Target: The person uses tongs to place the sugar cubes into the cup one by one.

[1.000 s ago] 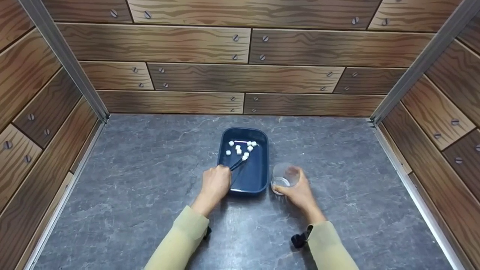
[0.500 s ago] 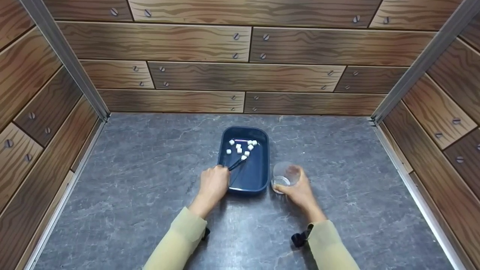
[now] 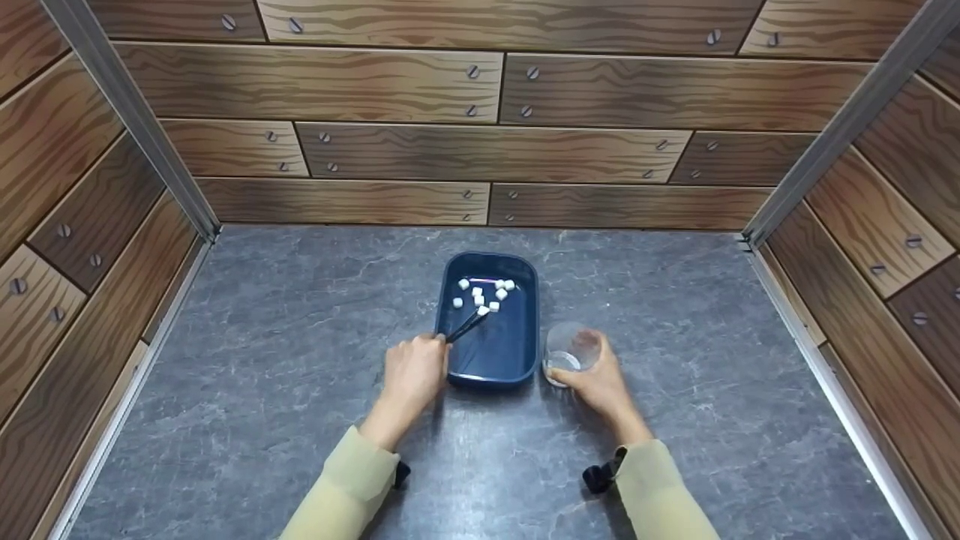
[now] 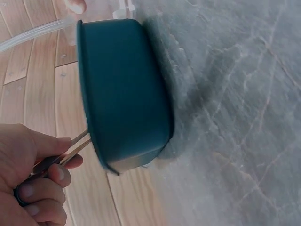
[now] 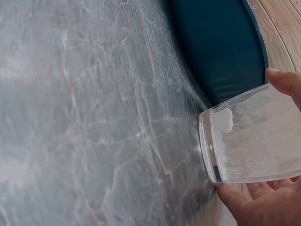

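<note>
My left hand (image 3: 415, 369) grips dark tweezers (image 3: 465, 327) over the left rim of a dark blue basin (image 3: 499, 360). Their tips are at a white cube (image 3: 483, 310); whether they pinch it is too small to tell. Several more white cubes (image 3: 478, 300) lie scattered in the basin's far half. In the left wrist view, thumb and fingers are curled round the tweezers (image 4: 47, 165), whose prongs pass behind the basin wall (image 4: 127, 89). Right of the basin, my right hand (image 3: 602, 381) holds a clear cup (image 3: 562, 341) upright. A white lump (image 5: 223, 120) shows near the cup's bottom.
Grey marbled tabletop (image 3: 300, 315) surrounds the basin and cup. Wood-patterned panels (image 3: 390, 150) stand at the back and both sides, with metal posts (image 3: 795, 161) in the corners.
My left hand has drawn left and slightly toward me. The tweezer tips and the white cube at them have shifted a little left and away. My right hand and the cup stay put.
</note>
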Demonstrator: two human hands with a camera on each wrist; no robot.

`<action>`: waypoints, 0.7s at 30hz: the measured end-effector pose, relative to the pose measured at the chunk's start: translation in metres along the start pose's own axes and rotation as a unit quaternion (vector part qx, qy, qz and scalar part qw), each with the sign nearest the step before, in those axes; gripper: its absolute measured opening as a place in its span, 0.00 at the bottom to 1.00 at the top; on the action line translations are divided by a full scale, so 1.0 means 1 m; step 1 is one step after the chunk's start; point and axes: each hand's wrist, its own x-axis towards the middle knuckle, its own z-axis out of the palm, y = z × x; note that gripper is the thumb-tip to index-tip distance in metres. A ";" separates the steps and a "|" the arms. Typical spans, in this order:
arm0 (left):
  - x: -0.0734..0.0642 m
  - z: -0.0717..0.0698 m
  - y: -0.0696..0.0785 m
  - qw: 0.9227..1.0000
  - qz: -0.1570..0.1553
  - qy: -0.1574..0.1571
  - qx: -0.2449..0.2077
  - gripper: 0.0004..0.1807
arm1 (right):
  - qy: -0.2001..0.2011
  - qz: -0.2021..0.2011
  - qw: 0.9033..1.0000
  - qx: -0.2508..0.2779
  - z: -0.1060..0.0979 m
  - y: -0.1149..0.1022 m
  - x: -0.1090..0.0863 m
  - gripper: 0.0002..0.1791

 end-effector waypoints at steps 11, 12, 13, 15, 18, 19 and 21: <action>-0.007 -0.018 0.010 0.999 0.031 0.026 -0.012 0.10 | -0.001 0.012 1.000 -0.012 -0.001 -0.002 -0.004 0.51; -0.008 -0.019 0.012 0.999 0.033 0.027 -0.016 0.10 | -0.002 0.014 1.000 -0.012 -0.001 -0.002 -0.004 0.51; -0.008 -0.020 0.013 0.999 0.035 0.028 -0.019 0.10 | -0.002 0.017 1.000 -0.013 0.000 -0.002 -0.004 0.52; -0.009 -0.022 0.016 0.998 0.041 0.032 -0.028 0.09 | -0.002 0.018 1.000 -0.010 0.000 -0.001 -0.003 0.52; -0.008 -0.027 0.020 0.997 0.051 0.035 -0.040 0.08 | -0.001 0.015 1.000 0.002 0.000 -0.001 -0.002 0.51; -0.008 -0.029 0.022 0.997 0.054 0.036 -0.042 0.08 | -0.001 0.014 1.000 0.006 0.000 -0.002 -0.002 0.51; -0.008 -0.033 0.026 0.996 0.062 0.039 -0.044 0.08 | -0.003 0.012 1.000 0.016 0.000 -0.002 -0.001 0.50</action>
